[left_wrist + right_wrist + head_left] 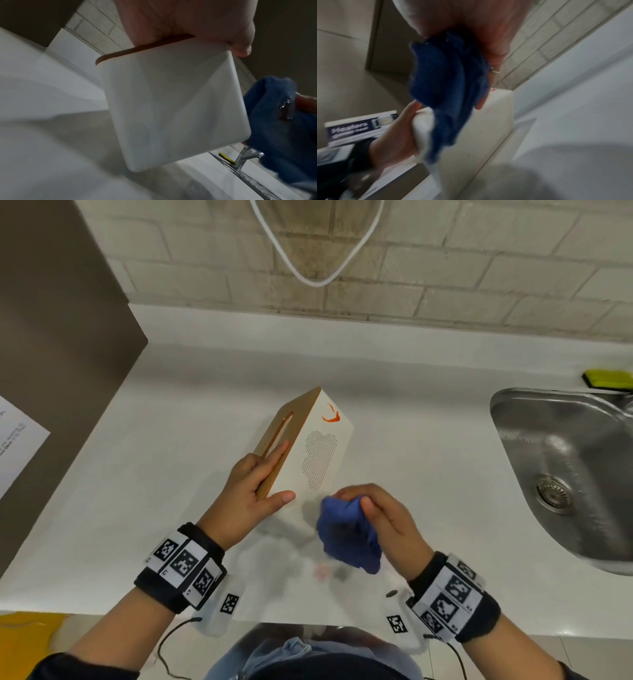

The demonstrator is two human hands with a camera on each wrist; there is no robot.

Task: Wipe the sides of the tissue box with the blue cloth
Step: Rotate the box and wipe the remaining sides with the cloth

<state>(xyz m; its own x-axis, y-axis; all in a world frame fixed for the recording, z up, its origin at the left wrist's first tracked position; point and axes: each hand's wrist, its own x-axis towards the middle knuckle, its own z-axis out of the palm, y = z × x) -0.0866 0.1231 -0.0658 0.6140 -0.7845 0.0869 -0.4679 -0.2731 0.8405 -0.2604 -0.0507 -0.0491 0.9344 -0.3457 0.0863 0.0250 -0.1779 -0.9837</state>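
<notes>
The white tissue box (325,450) with a tan wooden lid is tilted up off the white counter (171,440), its lid facing left. My left hand (255,491) grips its near end, fingers lying along the lid and thumb on the white side. The left wrist view shows the box's plain end face (171,108). My right hand (376,515) holds the bunched blue cloth (349,532) against the box's near lower corner. In the right wrist view the blue cloth (447,88) hangs over the box (488,128), with my left hand (397,135) beside it.
A steel sink (568,467) is set into the counter at right, with a yellow-green sponge (609,378) behind it and a tap (247,157). A brown cabinet side (51,354) bounds the left. A white cable (315,268) loops on the brick wall.
</notes>
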